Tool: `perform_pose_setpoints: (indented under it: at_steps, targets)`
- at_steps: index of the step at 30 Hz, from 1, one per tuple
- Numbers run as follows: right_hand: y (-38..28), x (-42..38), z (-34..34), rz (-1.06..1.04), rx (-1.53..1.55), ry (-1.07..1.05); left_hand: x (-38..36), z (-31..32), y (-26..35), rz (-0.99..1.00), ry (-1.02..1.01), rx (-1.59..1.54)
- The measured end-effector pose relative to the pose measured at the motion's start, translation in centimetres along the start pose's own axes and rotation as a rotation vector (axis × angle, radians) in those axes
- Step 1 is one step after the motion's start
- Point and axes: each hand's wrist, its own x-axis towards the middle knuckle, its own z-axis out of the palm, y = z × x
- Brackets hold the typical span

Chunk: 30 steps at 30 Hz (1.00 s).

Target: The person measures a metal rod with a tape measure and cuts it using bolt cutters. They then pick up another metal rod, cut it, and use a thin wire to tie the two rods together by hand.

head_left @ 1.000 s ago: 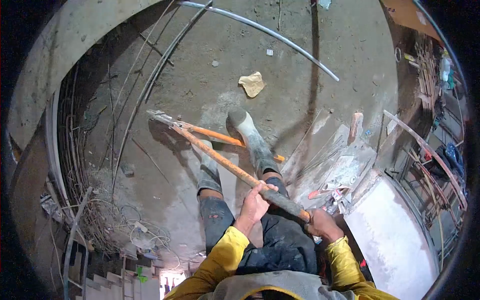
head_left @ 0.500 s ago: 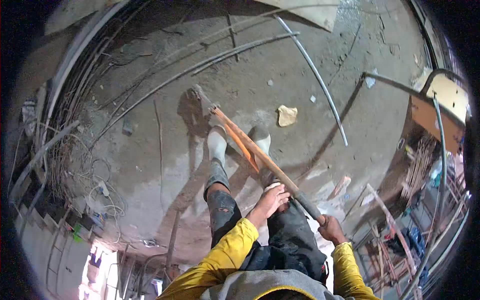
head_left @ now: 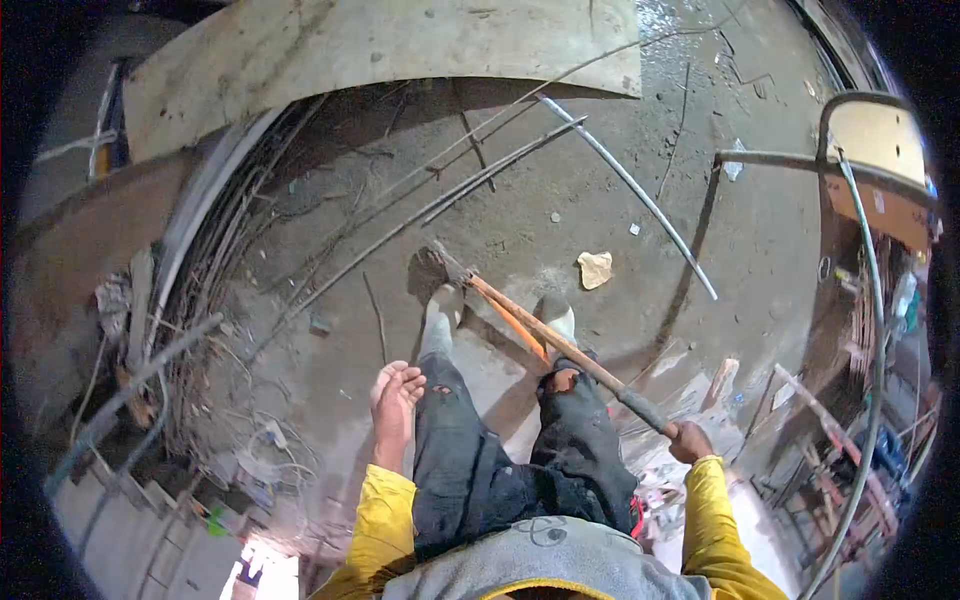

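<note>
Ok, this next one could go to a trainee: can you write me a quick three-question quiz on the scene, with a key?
1. Multiple choice: which hand grips the orange-handled tool?
A) left only
B) right only
C) both

2. True or false: the tan scrap lies on the floor, apart from the tool.

3. Fill in the gap: the left hand is holding ____.

Key
1. B: the right hand is closed around the end of it.
2. True: bare floor shows between the scrap and the tool.
3. Nothing visible: it is raised beside the knee, off the tool.
</note>
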Motion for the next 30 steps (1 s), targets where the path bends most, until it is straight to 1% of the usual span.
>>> perform_pose_setpoints:
  at_steps: [2,4,5,6,8,10,11,12,14,15,16,17,18,20,22,23,24,25,27,28,30]
  targets:
    - [-1.0,-0.9,0.5,0.074,-0.063,0.019,0.3,-1.2,2.2,-0.046,-0.008,0.068]
    - [-0.6,-0.9,2.1,0.096,-0.075,0.006,1.0,-2.8,4.3,-0.079,-0.018,0.32]
    - [-2.2,-2.3,1.5,0.094,-0.077,-0.023,1.4,-3.9,5.3,-0.075,-0.043,0.411]
    - [-3.8,-3.3,1.3,0.181,-0.044,-0.03,1.8,-5.0,6.3,-0.08,-0.055,0.429]
    - [-3.6,-4.0,3.4,0.19,-0.03,0.046,2.2,-7.6,8.6,-0.074,-0.145,0.59]
    - [-4.4,-4.6,4.0,0.253,-0.002,0.083,1.8,-10.0,10.9,-0.08,-0.13,0.643]
    - [-4.6,-4.6,3.7,0.27,-0.048,0.058,1.8,-10.9,12.0,-0.087,-0.116,0.685]
    - [-6.1,-5.7,2.6,0.266,-0.024,0.073,1.8,-11.9,12.9,-0.09,-0.118,0.696]
    - [-5.1,-5.5,4.2,0.288,0.003,0.109,1.5,-14.2,14.2,-0.155,-0.068,0.773]
    - [-4.9,-5.6,5.3,0.301,0.013,0.102,1.5,-15.1,14.6,-0.195,-0.032,0.797]
    - [-4.6,-5.7,6.5,0.309,-0.005,0.044,1.4,-15.9,14.6,-0.206,-0.041,0.805]
    - [-4.4,-5.6,7.5,0.312,-0.024,-0.013,1.2,-16.2,14.7,-0.223,0.003,0.827]
    - [-4.4,-5.6,8.5,0.316,-0.021,-0.02,1.1,-16.5,14.8,-0.236,0.051,0.848]
    - [-4.6,-6.4,11.9,0.288,-0.017,-0.126,1.1,-17.8,14.2,-0.268,0.041,0.859]
    - [-4.3,-7.0,15.1,0.271,-0.067,-0.125,1.5,-17.6,13.1,-0.296,0.017,0.859]
    - [-4.6,-7.8,15.2,0.209,-0.084,-0.129,1.6,-17.2,12.7,-0.314,-0.004,0.873]
    - [-6.3,-9.4,14.2,0.147,-0.099,-0.131,1.6,-16.7,12.2,-0.332,-0.024,0.886]
    - [-8.1,-10.8,12.8,0.151,-0.095,-0.137,1.6,-15.7,12.0,-0.337,-0.026,0.892]
    - [-11.3,-13.3,9.7,0.239,0.025,-0.086,1.0,-13.0,12.1,-0.303,-0.09,0.92]
    - [-11.6,-13.7,9.4,0.237,0.023,-0.09,0.9,-12.2,12.0,-0.305,-0.085,0.92]
    - [-12.6,-15.0,8.2,0.161,0.042,0.03,0.6,-11.1,11.9,-0.294,-0.123,0.831]
